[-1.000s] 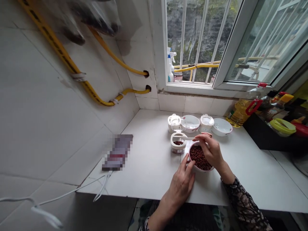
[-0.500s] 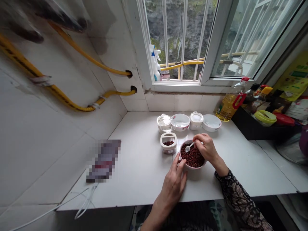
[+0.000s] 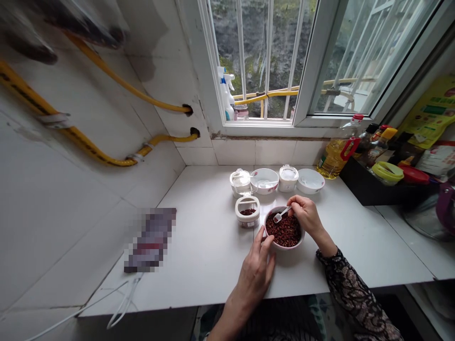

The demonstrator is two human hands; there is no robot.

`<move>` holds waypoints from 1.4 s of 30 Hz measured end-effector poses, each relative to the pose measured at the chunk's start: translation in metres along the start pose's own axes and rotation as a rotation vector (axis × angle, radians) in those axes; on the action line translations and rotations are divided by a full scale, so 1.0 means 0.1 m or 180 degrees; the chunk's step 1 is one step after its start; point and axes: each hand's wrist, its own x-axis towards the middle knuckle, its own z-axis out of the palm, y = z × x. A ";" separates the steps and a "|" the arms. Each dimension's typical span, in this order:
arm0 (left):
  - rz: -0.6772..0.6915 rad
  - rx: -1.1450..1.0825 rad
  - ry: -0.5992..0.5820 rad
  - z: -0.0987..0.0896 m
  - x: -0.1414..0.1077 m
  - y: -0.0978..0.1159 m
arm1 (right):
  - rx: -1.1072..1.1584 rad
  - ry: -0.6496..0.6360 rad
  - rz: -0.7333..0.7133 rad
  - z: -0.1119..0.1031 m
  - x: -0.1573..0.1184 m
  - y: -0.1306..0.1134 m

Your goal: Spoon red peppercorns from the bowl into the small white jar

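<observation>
My left hand [image 3: 255, 267] holds the near left side of a white bowl [image 3: 287, 247], its fingers against the rim. Dark red dried peppercorns [image 3: 284, 233] fill much of the bowl. Between the thumb and fingers of my right hand [image 3: 308, 217], a small white spoon [image 3: 283, 213] is pinched by its handle. The spoon's head is over the peppercorns and seems to carry a few of them. Just left of the bowl stands a clear jar [image 3: 248, 220] with its lid raised and some of the same peppercorns inside.
Behind are two lidded jars [image 3: 288, 179] and two white bowls [image 3: 310, 182] along the wall. An oil bottle [image 3: 334, 154] and a black condiment rack [image 3: 369, 187] stand at the right. A blurred-out item [image 3: 151, 241] with a white cable [image 3: 124, 308] lies at the left.
The spoon's head has tilted and shifted slightly, and a bit of red now shows in it. My left hand stays on the bowl. The whole view has shifted a little.
</observation>
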 end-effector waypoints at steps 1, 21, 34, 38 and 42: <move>0.0002 -0.0003 0.0000 0.00 0.00 0.00 | -0.0089 0.0019 -0.0083 0.00 0.00 -0.01; 0.0033 0.0025 0.0044 0.01 0.00 0.00 | -0.0133 0.0114 -0.0192 0.01 -0.01 -0.01; 0.0018 0.0002 0.0084 0.04 -0.01 -0.02 | 0.1030 0.0052 0.0286 0.01 0.05 -0.01; 0.0033 0.0018 0.0069 0.03 -0.01 -0.02 | 0.0860 0.0093 -0.0362 0.18 -0.02 -0.15; 0.0085 0.0006 0.0121 0.04 -0.01 -0.02 | -0.0115 -0.0177 -0.1426 0.33 -0.08 -0.29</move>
